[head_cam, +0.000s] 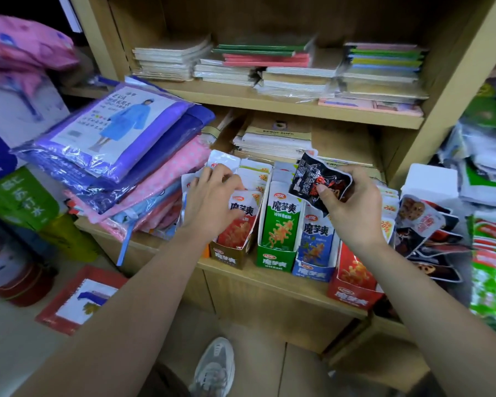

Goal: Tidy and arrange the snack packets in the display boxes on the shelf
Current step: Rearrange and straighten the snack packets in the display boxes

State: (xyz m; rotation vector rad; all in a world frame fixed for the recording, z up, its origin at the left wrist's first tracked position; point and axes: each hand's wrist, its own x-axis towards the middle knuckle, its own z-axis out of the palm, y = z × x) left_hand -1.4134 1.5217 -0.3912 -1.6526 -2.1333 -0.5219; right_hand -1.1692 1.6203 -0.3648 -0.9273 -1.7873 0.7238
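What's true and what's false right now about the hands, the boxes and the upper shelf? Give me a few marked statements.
1. The right hand holds a black packet. True.
2. The left hand is on the green box's packets. False: it touches packets in the brown box.
3. The blue box stands between the green box and the red box. True.
4. The upper shelf holds snack boxes. False: it holds stacked notebooks.
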